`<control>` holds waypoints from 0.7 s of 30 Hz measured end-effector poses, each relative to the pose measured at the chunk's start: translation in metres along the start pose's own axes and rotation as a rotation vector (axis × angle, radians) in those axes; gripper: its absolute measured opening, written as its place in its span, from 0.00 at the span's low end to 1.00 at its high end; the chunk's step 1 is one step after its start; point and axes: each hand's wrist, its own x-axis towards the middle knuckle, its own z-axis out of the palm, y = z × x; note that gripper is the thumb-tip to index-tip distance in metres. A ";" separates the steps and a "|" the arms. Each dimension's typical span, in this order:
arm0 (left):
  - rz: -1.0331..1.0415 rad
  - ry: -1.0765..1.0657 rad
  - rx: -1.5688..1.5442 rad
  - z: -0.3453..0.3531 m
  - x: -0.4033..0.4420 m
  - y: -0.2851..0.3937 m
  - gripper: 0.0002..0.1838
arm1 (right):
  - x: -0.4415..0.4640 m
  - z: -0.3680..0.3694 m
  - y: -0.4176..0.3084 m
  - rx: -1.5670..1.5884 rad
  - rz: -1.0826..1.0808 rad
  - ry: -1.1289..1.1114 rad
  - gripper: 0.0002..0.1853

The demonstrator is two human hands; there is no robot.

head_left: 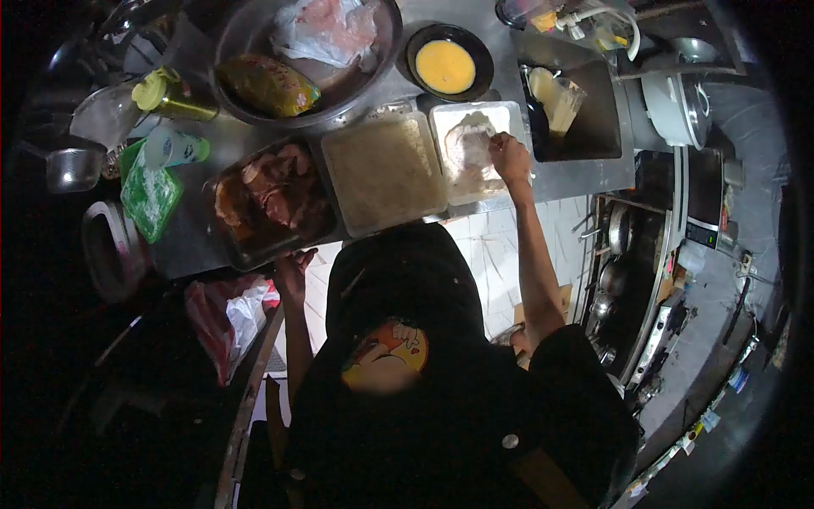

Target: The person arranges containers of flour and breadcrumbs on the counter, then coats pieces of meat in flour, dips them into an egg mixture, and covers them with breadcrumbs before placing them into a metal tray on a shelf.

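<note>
My right hand (510, 157) is over the right side of a tray of white flour-like powder (462, 174). Its fingers are curled together, and whatever they may hold is hidden. My left hand (293, 265) hangs at the counter's front edge, just below a dark tray (254, 259) of raw meat pieces (275, 182). Its fingers look apart, with nothing visible in them. Between these two trays lies a third tray (346, 191) filled with pale brown crumbs or powder. Behind the powder tray stands a black bowl (413, 53) of beaten-egg-like yellow liquid (446, 67).
A large metal basin (390, 51) holds a plastic bag (326, 30) and a yellow-green packet (267, 85). To the right is a sink (598, 127) with pale items inside. Left are a green-lidded jug (182, 102), a green tray (153, 199) and a cup (170, 148).
</note>
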 end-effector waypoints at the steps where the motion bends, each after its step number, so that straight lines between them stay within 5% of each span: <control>1: -0.010 0.021 -0.021 -0.001 0.003 0.000 0.14 | -0.009 -0.024 -0.008 0.057 -0.046 -0.029 0.13; 8: -0.068 -0.122 -0.192 -0.030 0.015 -0.012 0.14 | -0.048 -0.098 -0.039 0.159 0.010 0.053 0.13; 11: 0.033 -0.124 -0.178 -0.005 -0.001 -0.006 0.14 | -0.049 -0.056 0.000 0.292 -0.123 0.039 0.12; 14: 0.025 -0.137 -0.287 -0.022 0.007 -0.014 0.16 | -0.046 -0.020 0.018 0.055 -0.110 0.060 0.10; 17: 0.042 -0.284 -0.239 -0.026 0.006 -0.012 0.14 | -0.041 -0.044 0.008 0.142 -0.147 0.005 0.10; 21: 0.120 -0.143 -0.123 0.003 -0.010 -0.001 0.12 | -0.016 -0.082 0.005 0.025 -0.261 0.192 0.10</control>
